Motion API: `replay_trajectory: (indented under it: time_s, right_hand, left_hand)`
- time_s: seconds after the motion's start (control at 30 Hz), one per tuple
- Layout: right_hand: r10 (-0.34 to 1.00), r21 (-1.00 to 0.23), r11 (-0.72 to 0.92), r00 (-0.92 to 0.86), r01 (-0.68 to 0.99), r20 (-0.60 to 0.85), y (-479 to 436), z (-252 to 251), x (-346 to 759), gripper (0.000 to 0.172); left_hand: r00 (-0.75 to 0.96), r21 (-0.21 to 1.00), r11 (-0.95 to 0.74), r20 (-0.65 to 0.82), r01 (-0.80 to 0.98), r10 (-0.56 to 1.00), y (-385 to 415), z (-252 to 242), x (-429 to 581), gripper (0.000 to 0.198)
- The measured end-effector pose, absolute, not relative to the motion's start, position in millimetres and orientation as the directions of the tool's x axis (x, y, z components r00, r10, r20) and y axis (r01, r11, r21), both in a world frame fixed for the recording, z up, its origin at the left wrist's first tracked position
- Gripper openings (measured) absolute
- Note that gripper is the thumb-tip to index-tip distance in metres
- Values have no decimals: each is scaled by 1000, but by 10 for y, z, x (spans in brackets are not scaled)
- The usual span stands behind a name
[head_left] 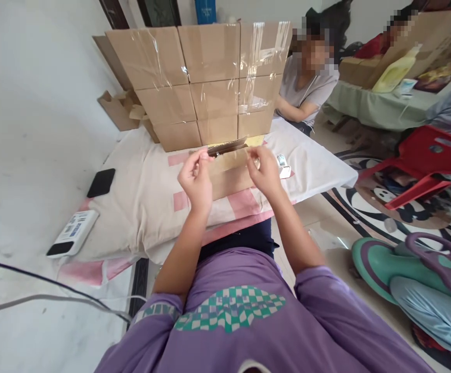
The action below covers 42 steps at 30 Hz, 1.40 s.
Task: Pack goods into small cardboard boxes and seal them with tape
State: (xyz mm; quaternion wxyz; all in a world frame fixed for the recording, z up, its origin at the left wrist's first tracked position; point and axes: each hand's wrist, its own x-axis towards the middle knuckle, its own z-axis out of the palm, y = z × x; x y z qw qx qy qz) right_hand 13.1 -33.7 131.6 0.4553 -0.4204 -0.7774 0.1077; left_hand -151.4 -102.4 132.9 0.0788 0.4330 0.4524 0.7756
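Note:
Both hands are over a small cardboard box (228,182) on the cloth-covered table in front of me. A shiny, translucent strip of tape (230,159) runs between them, just above or on the box's upper side. My left hand (197,176) pinches the strip's left end between thumb and fingertips. At the right end, my right hand (264,168) is closed in a similar pinch, its fingertips by the box's upper right corner. Behind the strip, a brown flap (227,147) of the box stands raised. Beside my right hand lies a small white item (284,170).
Stacked, taped cartons (215,77) form a wall at the table's back. An opened carton (120,111) sits to their left. A black phone-like slab (101,182) and a white device (73,233) lie at left. A seated person (306,77) is behind right, near a red chair (427,155).

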Motion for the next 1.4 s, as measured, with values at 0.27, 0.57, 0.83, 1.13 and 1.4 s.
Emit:
replay_trajectory:
  time_s: [0.27,0.57,0.83,1.13,1.4]
  right_hand:
    - [667,-224,734,-618,641,418,100,1314,-254,44]
    - [667,-257,728,-570,636,479,45,1167,-209,41]
    - [657,-273,736,-555,620,510,3,1160,-207,41]
    - [652,-447,758,-551,475,520,133,1168,167,59]
    - [759,-814,561,-489,153,431,276,659,460,133]
  left_hand:
    - [-520,821,-557,534,127,667,-720,1448,-2003,31]
    - [-290,896,-283,387,342,875,-565,1311,-2359,15]
    - [-350,768,-64,363,637,863,-342,1108,-2473,12]
    - [-437,890,180,24,420,899,-241,1080,-2528,85]
    - [-66,969,171,-162,176,985,-333,1065,-2690,99]
